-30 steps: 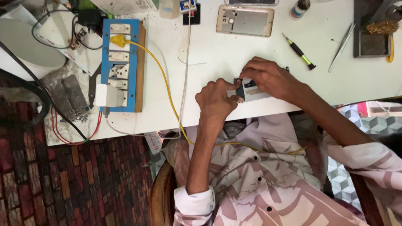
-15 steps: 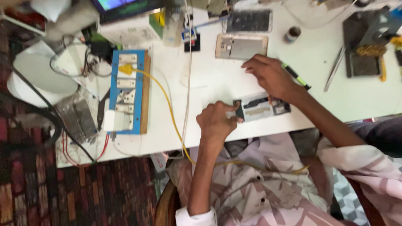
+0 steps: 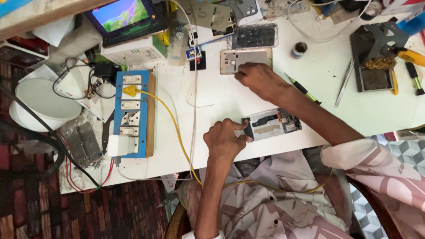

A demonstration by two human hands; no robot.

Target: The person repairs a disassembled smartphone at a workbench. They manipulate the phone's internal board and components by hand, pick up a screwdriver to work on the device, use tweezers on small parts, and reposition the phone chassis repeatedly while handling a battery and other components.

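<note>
Left hand (image 3: 226, 139) clamps the opened phone (image 3: 272, 125); right hand (image 3: 259, 79), fingers loosely together, touches the far back cover (image 3: 245, 59).

Repair workshop — tweezers (image 3: 344, 89), opened phones (image 3: 246, 59)

The person wore a loose shirt (image 3: 283, 208) in pale pinkish-beige, printed with large leaf shapes in dusty rose and grey-white. Small dark buttons ran down its front toward six o'clock. The left sleeve was rolled back to a white cuff (image 3: 201, 234) at the bottom edge, leaving the forearm bare. The right sleeve (image 3: 376, 172), at four o'clock, was pushed up to about the elbow in wide folds. Both hands, left (image 3: 226, 139) and right (image 3: 259, 79), were bare, with no rings or watch visible.
</note>
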